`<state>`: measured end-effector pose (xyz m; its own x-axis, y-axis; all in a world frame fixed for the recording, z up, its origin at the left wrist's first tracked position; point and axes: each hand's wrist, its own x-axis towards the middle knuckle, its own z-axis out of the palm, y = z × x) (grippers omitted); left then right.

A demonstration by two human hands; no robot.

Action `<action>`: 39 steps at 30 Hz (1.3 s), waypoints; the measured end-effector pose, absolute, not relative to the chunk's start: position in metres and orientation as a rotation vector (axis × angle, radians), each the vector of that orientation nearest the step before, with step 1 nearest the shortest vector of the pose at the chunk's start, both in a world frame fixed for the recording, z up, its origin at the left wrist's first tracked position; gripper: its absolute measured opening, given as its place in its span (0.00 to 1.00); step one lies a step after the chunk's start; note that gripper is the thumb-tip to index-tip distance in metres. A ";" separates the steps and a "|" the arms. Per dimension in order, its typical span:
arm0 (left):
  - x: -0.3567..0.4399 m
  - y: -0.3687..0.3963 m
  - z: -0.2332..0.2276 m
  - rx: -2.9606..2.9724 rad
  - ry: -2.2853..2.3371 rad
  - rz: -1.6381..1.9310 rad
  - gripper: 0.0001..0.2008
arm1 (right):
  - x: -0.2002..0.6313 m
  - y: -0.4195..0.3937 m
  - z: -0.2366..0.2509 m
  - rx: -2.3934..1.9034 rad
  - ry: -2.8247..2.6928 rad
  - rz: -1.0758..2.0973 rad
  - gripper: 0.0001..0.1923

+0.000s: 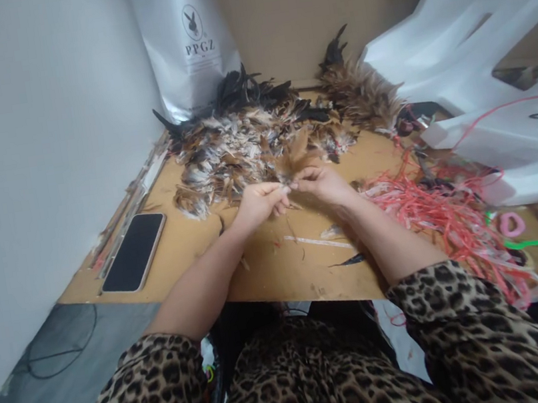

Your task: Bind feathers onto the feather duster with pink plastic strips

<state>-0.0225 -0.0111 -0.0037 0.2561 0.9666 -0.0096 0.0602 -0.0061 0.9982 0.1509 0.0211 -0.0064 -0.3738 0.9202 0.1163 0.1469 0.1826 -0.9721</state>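
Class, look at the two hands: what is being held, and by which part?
Both hands, left hand and right hand, pinch a small feather between fingertips; which part of it cannot be told.

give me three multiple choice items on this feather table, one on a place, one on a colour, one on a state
1. Where does the phone lie on the table?
A. At the left edge
B. Under the feather pile
C. Among the strings

2. What colour is most of the heap of strings?
A. Blue
B. Red-pink
C. Black

3. How are the left hand and right hand placed?
A. Flat on the table, far apart
B. Fingertips brought together, pinching a small feather piece
C. One holds the phone

Answers: 1 A, the phone lies left of the feather pile, apart from it. 2 B, the strands right of the hands are red-pink. 3 B, both hands meet at the fingertips in front of the pile.
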 end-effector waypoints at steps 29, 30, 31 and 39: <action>-0.024 -0.016 -0.004 0.771 0.674 0.727 0.08 | 0.127 -0.001 -0.002 -0.769 -1.188 1.621 0.17; -0.025 -0.016 -0.004 0.761 0.661 0.729 0.08 | 0.126 -0.001 -0.003 -0.772 -1.197 1.602 0.18; -0.025 -0.017 -0.003 0.754 0.651 0.731 0.07 | 0.126 -0.001 -0.003 -0.773 -1.207 1.585 0.18; -0.025 -0.016 -0.003 0.609 0.584 0.666 0.05 | 0.125 0.001 -0.002 -0.773 -1.199 1.618 0.17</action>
<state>-0.0254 -0.0164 -0.0032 0.6444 0.7062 -0.2935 -0.3835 0.6305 0.6749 0.1253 0.0006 -0.0023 -0.3538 0.9343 0.0451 -0.3153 -0.0737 -0.9461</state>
